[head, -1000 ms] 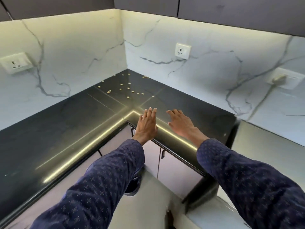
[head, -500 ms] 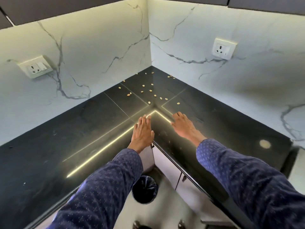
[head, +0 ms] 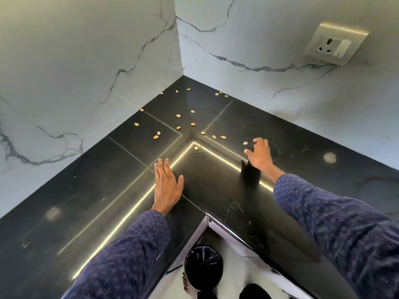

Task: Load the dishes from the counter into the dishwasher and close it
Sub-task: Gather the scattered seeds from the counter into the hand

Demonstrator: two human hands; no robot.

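Round bin [head: 204, 267] with glossy black liner on floor, below and between wrists. Left hand [head: 167, 186] flat, fingers straight, over polished black stone counter [head: 97, 190]. Right hand [head: 259, 155] loosely spread, grasping nothing. Small oval tan seeds [head: 178, 115] scattered beyond fingertips toward veined marble corner. No dishes, dishwasher in sight.

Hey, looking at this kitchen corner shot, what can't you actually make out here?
- Dishwasher and dishes: none in the head view; outside its edges.
- Bin: partly hidden under the counter edge; contents too dark to tell.
- Small tan bits on the counter: too small to identify.
- Right hand: fingertips blurred; whether they touch a bit is unclear.
- Left hand: flat, but contact with the counter is unclear.
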